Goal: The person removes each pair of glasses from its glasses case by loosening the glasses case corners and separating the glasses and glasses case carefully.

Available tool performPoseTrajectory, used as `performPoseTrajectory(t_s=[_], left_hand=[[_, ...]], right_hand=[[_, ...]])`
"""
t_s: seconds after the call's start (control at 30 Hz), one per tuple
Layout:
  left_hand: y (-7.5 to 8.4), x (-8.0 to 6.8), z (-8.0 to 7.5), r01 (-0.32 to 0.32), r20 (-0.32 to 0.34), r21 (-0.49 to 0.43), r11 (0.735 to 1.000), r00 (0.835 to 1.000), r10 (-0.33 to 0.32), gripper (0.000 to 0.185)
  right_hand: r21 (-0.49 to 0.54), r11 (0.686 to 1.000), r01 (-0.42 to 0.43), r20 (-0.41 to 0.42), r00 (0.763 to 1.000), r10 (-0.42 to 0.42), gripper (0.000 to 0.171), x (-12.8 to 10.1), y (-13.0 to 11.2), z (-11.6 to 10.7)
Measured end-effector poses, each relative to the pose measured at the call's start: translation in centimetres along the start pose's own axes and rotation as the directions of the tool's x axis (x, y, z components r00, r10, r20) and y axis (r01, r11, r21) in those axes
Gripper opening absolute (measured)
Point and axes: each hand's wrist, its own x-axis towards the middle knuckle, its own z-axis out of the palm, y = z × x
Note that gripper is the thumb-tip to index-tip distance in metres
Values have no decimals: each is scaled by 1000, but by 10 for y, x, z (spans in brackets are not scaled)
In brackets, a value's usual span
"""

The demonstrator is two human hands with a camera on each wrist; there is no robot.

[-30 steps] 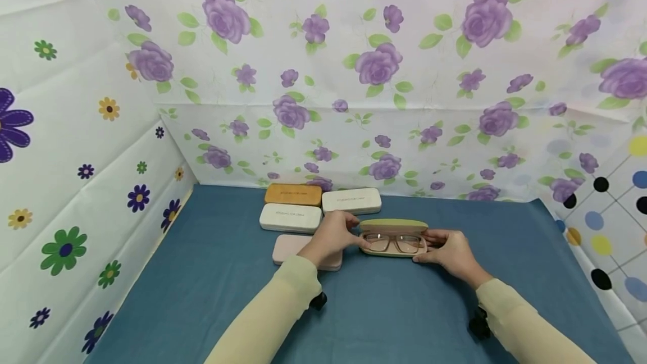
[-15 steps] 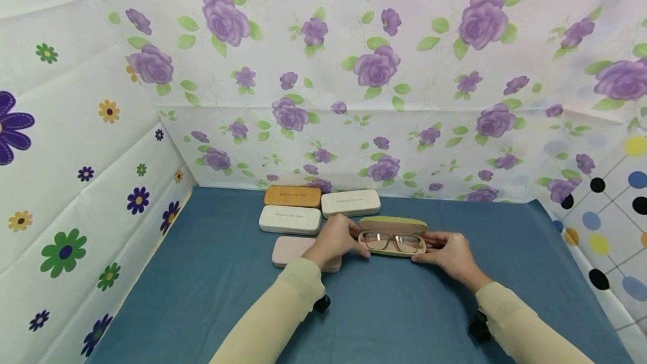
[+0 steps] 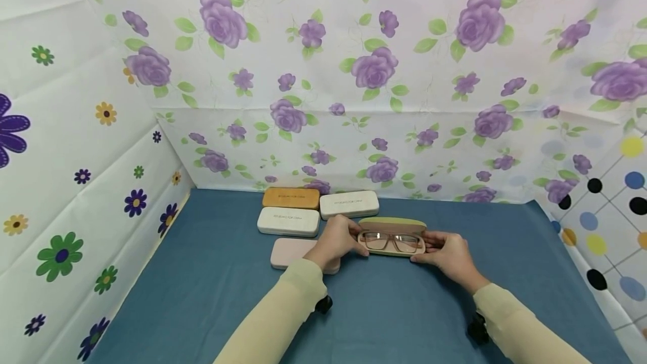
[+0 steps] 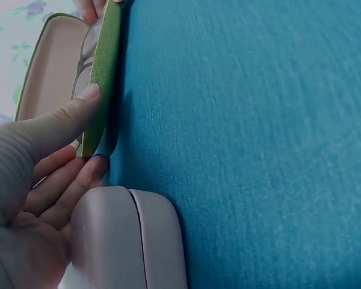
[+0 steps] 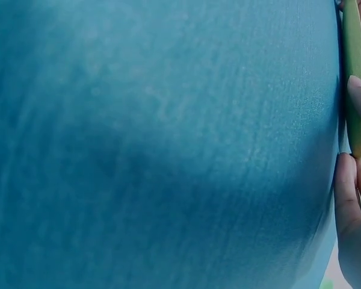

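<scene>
The open green case (image 3: 393, 221) lies toward three o'clock from the pink case (image 3: 293, 249). With bent fingers, the left hand (image 3: 337, 240) pinches its nine-o'clock end, the right hand (image 3: 451, 253) its three-o'clock end — if one grip lifts sooner, the glasses (image 3: 390, 238) inside could perhaps slide out.

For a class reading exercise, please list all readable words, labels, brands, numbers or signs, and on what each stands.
"FOR CHINA", left white case; first word too small.
"FOR CHINA", right white case; first word blurred.
Orange case: printed line too small to read surely.
Green case, pink case: no text visible.
</scene>
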Motion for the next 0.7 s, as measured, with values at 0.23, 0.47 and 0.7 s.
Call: performPoseTrajectory(t_s=[0.23,0.47,0.7], left_hand=[[-6,4,0,15,-5,-53,999,1000,-16,47],[-9,7,-3,62,18,-126,990,998,-60,46],[-7,6,-7,145,54,-197,970,989,-137,60]], right_hand=[[-124,992,10,-30,999,-14,74,-3,-6,-1],[-206,978,24,-51,998,-35,71,-7,-13,-2],[-286,953,104,-73,989,-129,64,-12,-23,-1]])
